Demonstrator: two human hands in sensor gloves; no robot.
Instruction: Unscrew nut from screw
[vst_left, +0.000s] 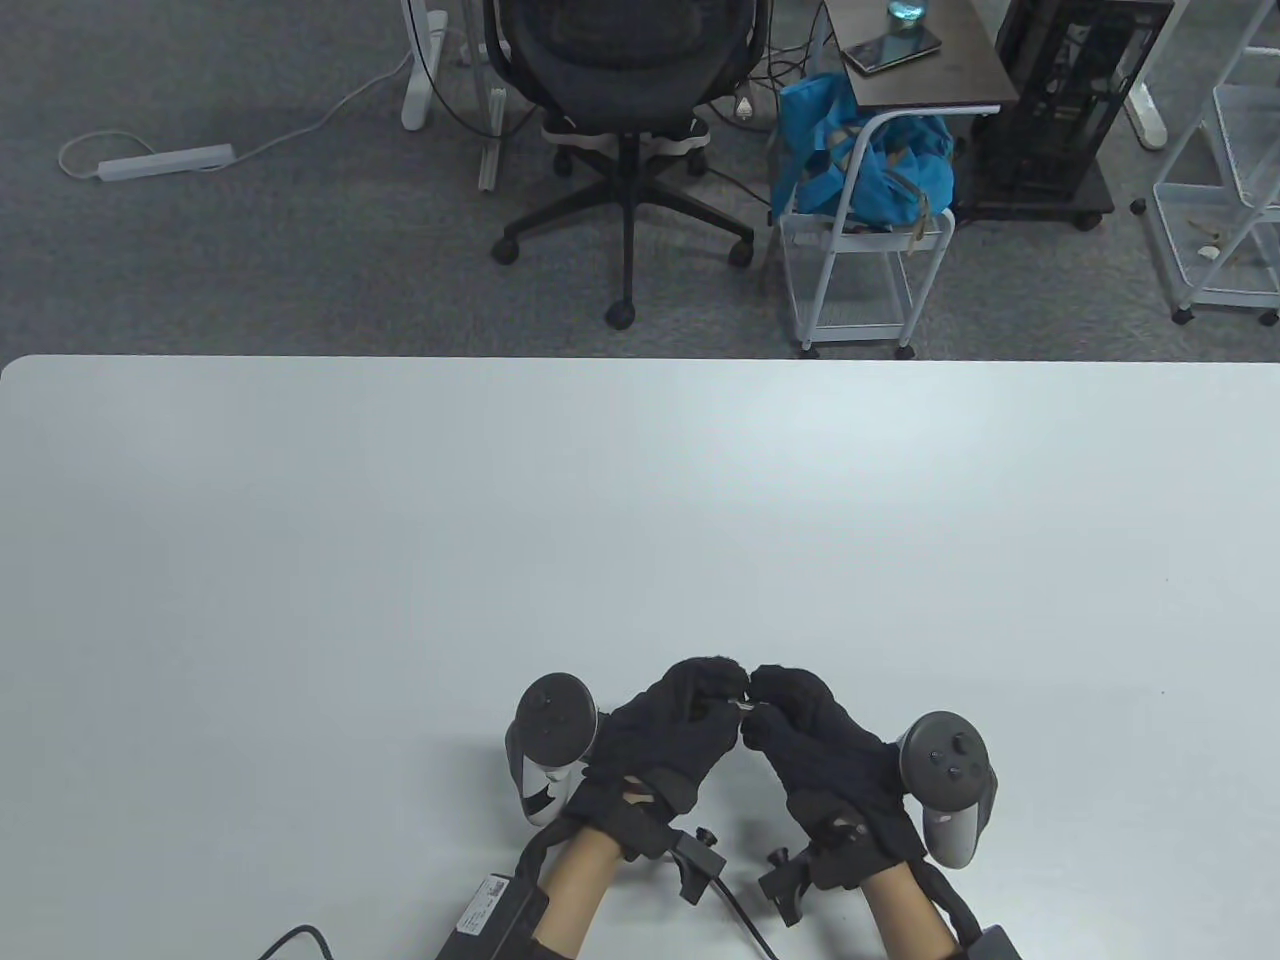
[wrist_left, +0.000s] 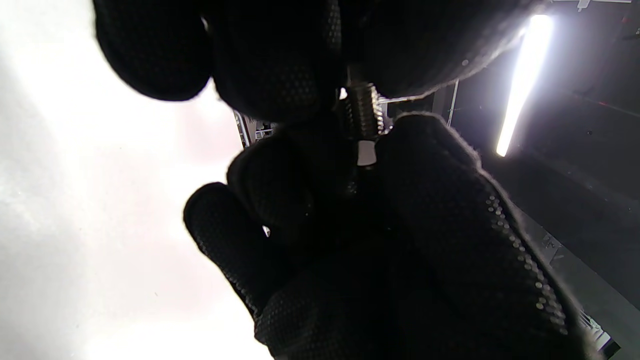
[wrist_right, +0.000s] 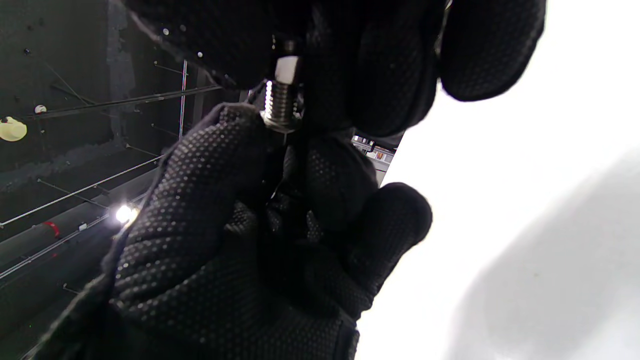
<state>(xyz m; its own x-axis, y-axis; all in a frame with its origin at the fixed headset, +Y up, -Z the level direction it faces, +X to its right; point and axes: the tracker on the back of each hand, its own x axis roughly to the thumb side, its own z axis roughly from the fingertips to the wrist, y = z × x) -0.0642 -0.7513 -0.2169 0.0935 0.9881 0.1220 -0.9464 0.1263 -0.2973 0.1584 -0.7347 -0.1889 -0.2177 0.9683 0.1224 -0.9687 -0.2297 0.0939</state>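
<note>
A small silver screw is held between both black-gloved hands just above the table's front edge. My left hand pinches the threaded shaft. My right hand pinches the hex nut on it. In the left wrist view the threads show under my left fingertips, and the pale nut sits among the right hand's fingers. In the right wrist view my right hand grips the nut, with the threads running down into the left hand. The screw's head is hidden.
The white table stretches wide beyond the hands. Past its far edge stand an office chair, a white cart with a blue bag and a black case. A black cable lies at the front left.
</note>
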